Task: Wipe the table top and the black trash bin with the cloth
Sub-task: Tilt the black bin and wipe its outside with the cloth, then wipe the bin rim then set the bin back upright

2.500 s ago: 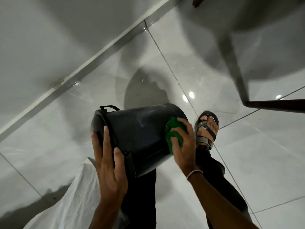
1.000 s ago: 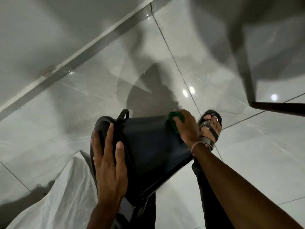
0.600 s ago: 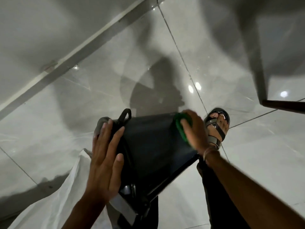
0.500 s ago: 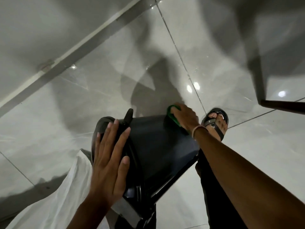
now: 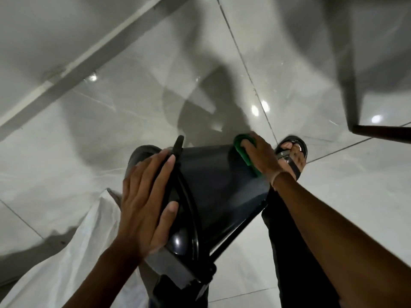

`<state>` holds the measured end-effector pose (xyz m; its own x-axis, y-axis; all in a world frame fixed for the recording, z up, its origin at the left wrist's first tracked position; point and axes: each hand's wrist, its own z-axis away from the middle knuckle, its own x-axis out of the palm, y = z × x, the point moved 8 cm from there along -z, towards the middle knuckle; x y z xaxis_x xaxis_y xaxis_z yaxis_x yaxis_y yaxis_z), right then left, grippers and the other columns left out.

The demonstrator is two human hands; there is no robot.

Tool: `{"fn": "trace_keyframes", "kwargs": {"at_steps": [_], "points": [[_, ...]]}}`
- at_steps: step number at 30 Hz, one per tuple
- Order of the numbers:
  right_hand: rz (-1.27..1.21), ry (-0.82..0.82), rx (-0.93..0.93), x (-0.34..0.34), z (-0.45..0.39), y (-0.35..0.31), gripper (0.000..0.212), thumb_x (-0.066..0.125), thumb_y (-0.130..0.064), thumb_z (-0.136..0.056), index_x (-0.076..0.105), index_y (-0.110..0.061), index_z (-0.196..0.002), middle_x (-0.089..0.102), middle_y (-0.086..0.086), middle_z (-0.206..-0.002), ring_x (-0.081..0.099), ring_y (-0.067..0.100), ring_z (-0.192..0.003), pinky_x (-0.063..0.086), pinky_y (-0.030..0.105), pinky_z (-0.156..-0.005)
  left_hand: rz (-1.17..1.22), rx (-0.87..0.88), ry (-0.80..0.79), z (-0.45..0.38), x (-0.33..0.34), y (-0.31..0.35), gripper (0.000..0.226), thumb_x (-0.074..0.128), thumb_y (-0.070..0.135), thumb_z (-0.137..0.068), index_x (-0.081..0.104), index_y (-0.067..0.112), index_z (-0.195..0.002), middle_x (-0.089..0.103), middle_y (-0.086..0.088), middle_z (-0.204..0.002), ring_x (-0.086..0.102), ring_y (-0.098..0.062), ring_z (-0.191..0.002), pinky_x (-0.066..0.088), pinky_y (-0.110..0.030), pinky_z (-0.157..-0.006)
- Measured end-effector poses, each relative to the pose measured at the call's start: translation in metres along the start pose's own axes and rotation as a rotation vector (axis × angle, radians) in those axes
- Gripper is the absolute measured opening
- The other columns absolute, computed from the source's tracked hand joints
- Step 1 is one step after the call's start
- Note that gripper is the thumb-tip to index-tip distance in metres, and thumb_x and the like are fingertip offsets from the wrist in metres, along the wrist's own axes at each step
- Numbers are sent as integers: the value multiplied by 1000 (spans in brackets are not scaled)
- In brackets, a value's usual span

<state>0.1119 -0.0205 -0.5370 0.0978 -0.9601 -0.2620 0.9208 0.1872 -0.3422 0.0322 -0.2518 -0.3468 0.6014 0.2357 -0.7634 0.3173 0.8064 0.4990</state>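
Head view, nearest first: the left hand (image 5: 146, 205) lies flat on the lid end of the black trash bin (image 5: 213, 187), fingers spread wide, thumb on the glossy lid; half a second ago it sat a little further up that end. A white sack (image 5: 73, 247) lies below the left forearm. The bin is tipped on its side, held up off the tiled floor (image 5: 111, 134) above the person's legs, its long axis running from the lid near the body out to the base, which points away and to the right. At that far edge the right hand (image 5: 259, 155) presses the green cloth (image 5: 242, 150) under curled fingers, roughly where it was then. Beyond it shows a sandalled foot (image 5: 291, 155).
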Motion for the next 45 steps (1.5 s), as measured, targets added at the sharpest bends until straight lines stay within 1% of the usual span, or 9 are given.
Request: {"fn": "trace_keyframes", "kwargs": {"at_steps": [4,11,17,20,22,25,29,39,45], "points": [[-4,-231,-271,48,23,-82,25,65,-27,-102,71,-20,-125,73,7,-134,64,32,-133,48,43,-115,35,20,24,6,9,8,75,16,56,-110,25,4,-163,38,-16,-168,31,-29,-160,29,-64,-127],[-168,54,-710,48,199,-42,40,57,-49,-105,55,-26,-137,36,-4,-171,39,24,-158,38,44,-126,-40,106,17,0,4,1,70,25,54,-109,52,4,-150,52,-30,-154,44,-46,-147,38,-65,-119],[-153,326,-167,5,74,39,34,68,-15,-104,60,1,-133,62,24,-140,59,43,-133,48,58,-117,-30,205,-39,-27,-4,-2,53,34,58,-105,54,12,-122,60,-35,-131,61,-53,-121,54,-54,-99],[-205,331,-86,-23,43,37,26,66,-18,-106,64,-7,-130,74,3,-119,70,29,-118,59,37,-103,-37,215,-84,-41,1,6,46,47,55,-98,53,14,-117,60,-29,-114,61,-46,-104,55,-55,-86],[-444,357,-82,-47,42,17,13,62,-29,-103,68,-24,-113,76,-23,-90,73,4,-93,57,10,-76,-27,166,-123,-54,1,8,46,51,51,-93,57,12,-116,56,-23,-110,59,-41,-99,57,-53,-79],[-1141,210,-71,-75,46,-32,30,51,-36,-101,75,-19,-109,79,-1,-97,73,21,-91,61,29,-83,-2,63,-114,-71,-6,8,52,47,58,-96,62,9,-106,49,-13,-107,55,-33,-95,57,-49,-79],[-1460,-17,-169,-113,93,-117,34,50,-46,-94,76,-23,-92,74,4,-97,70,26,-96,59,38,-92,-7,-21,46,-98,-29,27,57,47,67,-96,60,11,-98,37,-7,-104,52,-32,-89,54,-43,-78],[-1564,-264,-250,-159,170,-211,54,43,-51,-95,83,-15,-84,82,11,-89,80,29,-82,66,41,-85,22,-418,211,-215,-70,18,54,55,56,-103,66,5,-117,47,-26,-132,57,-49,-124,46,-59,-112],[-1300,192,-778,-272,258,-242,20,54,-30,-104,69,-16,-103,70,9,-100,67,23,-97,56,40,-95,-89,-248,262,-197,-104,75,48,52,49,-107,63,15,-138,50,-26,-151,50,-52,-139,41,-65,-114]]}}
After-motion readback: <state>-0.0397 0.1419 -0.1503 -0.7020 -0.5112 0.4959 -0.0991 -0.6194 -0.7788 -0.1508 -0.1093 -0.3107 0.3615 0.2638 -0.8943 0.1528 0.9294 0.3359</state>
